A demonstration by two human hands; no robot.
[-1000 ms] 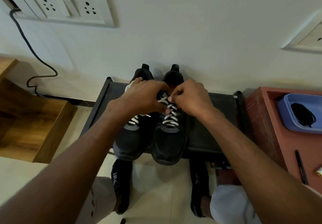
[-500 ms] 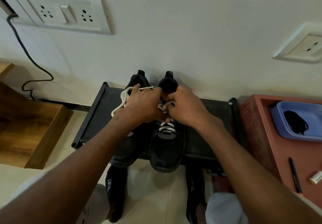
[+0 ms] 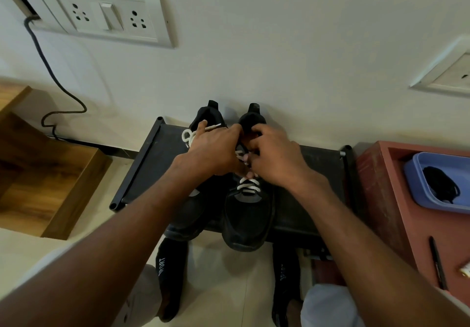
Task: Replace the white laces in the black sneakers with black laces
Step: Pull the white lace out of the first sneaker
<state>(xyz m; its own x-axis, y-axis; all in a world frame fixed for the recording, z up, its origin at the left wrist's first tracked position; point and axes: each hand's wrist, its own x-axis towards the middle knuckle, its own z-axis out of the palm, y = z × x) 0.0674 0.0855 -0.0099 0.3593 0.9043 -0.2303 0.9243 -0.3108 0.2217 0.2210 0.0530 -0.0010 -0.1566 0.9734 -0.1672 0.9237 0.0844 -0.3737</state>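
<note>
Fingers (image 3: 248, 174) of the right hand (image 3: 277, 162) pinch the white cord lace (image 3: 248, 185) on the right black mesh sneaker (image 3: 248, 214), while the left hand (image 3: 216, 151) grips a pulled-out lace loop (image 3: 187, 136). Only the lowest crossings look threaded, so unlacing seems partway. Both sneakers sit on the black fabric rack (image 3: 145, 164); black laces (image 3: 441, 186) wait untouched in the blue plastic tub (image 3: 417, 189), well apart.

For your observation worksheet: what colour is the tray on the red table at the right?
The tray is light blue, seen in the head view, the only one.

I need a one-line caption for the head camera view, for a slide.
Both hands, left hand and right hand, work the white lace out of the right-side black sneaker on a black rack.
</note>
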